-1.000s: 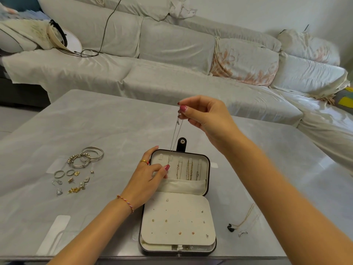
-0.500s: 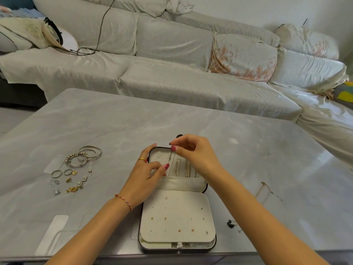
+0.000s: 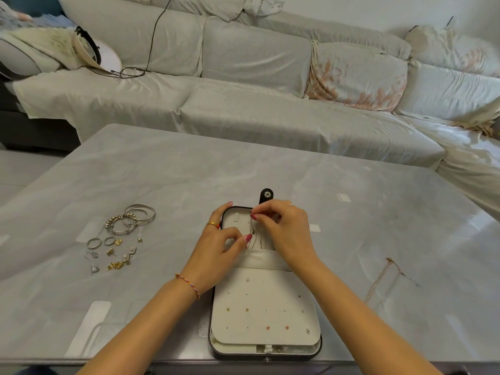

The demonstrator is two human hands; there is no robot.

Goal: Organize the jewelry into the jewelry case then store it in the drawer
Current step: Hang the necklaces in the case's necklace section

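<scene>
The jewelry case (image 3: 263,307) lay open on the table (image 3: 189,171) at its near edge, lid half away from the person, and in that lid a thin necklace (image 3: 253,234) hung where the right hand (image 3: 286,231) pinched its upper end between thumb and fingertip, seemingly fixing it to a hook. The left hand (image 3: 216,250) rested on the lid's left edge, fingers curled, its thumb pressing near the pouch at the lid's lower edge; whether it actually gripped the chain I could not tell. A few other chains appeared to hang already beside this one, and small studs dotted the earring panel (image 3: 263,315) in the near half, so the sorting looked partly done. Much seemed left: bangles (image 3: 135,216), rings (image 3: 101,242) and loose earrings (image 3: 116,259) sat well apart to the left, and another thin chain (image 3: 384,277) lay on the table to the right. The case was not yet closed, and no drawer was in view.
</scene>
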